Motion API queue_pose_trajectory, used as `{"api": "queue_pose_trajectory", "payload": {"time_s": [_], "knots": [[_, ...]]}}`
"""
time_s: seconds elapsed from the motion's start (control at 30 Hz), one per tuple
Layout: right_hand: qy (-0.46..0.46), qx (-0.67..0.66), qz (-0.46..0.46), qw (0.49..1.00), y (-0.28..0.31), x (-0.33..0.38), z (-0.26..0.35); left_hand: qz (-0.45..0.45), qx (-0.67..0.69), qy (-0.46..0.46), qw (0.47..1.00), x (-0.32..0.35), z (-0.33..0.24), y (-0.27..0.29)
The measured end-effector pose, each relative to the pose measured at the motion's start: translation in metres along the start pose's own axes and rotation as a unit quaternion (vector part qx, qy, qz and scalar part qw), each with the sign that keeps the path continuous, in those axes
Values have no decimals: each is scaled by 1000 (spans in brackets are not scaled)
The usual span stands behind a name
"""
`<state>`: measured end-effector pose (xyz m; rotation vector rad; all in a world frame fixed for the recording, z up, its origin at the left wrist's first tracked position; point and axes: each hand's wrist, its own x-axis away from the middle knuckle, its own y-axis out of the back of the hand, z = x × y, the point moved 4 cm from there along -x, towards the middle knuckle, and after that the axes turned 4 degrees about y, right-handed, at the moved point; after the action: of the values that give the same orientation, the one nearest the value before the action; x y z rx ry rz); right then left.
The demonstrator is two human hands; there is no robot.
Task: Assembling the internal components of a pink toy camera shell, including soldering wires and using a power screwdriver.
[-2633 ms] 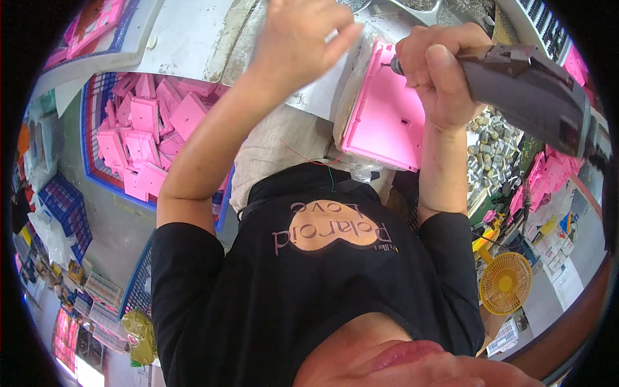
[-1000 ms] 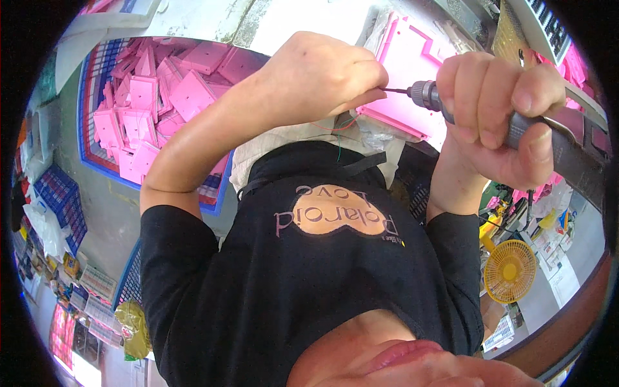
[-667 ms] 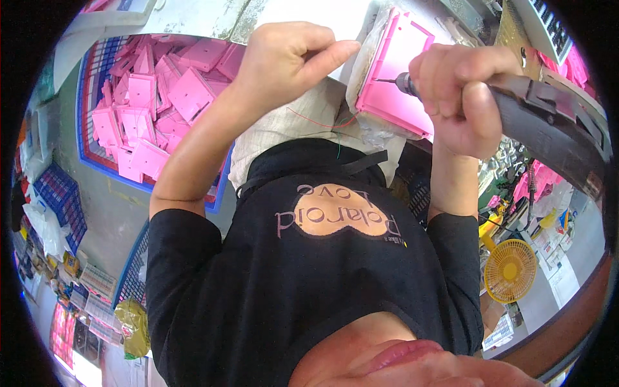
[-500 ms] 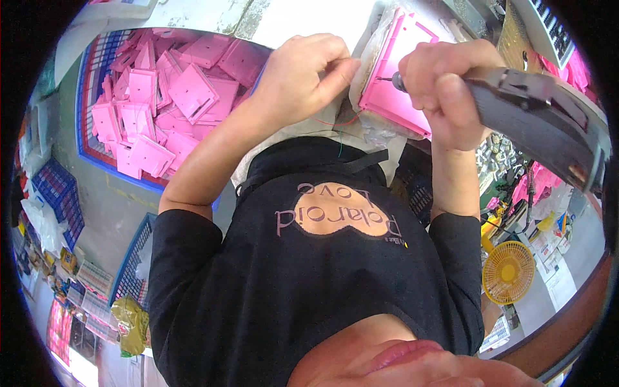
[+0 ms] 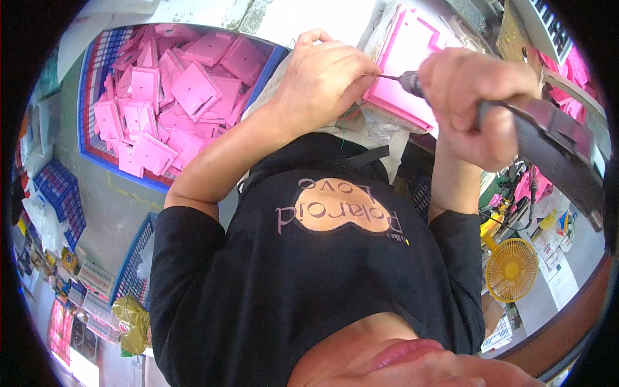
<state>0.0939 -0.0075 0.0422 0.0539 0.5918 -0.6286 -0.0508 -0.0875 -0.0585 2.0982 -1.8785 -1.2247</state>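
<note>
Left hand (image 5: 325, 80) moved to bit (image 5: 388, 77); white table (image 5: 303, 19) ahead, yellow fan (image 5: 511, 270) right.

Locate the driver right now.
In the head view, the driver is at upper right in the right hand, its bit pointing left across the pink panel's edge toward the left hand.

upper right: right hand (image 5: 477, 106) grips dark power screwdriver (image 5: 558, 145); bit tip at left hand (image 5: 325, 84) fingertips, over pink plastic panel (image 5: 403, 98). upper left: blue basket (image 5: 269, 68) heaped with pink plastic parts (image 5: 195, 91). lower right: yellow fan (image 5: 511, 269).
</note>
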Motion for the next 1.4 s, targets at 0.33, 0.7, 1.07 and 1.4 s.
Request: {"api": "queue_pose_trajectory", "payload": {"time_s": [0.33, 0.7, 1.07, 1.4], "knots": [[-30, -72, -79, 994, -15, 34, 3, 99, 85, -36, 991, -19, -1, 10], [-34, 144, -42, 988, -30, 46, -12, 181, -49, -61, 980, -13, 0, -20], [75, 89, -174, 978, 91, 62, 72, 168, 1, -101, 981, -51, -36, -41], [126, 55, -286, 948, 117, 81, 26, 173, -63, -95, 978, -56, -38, -75]]}}
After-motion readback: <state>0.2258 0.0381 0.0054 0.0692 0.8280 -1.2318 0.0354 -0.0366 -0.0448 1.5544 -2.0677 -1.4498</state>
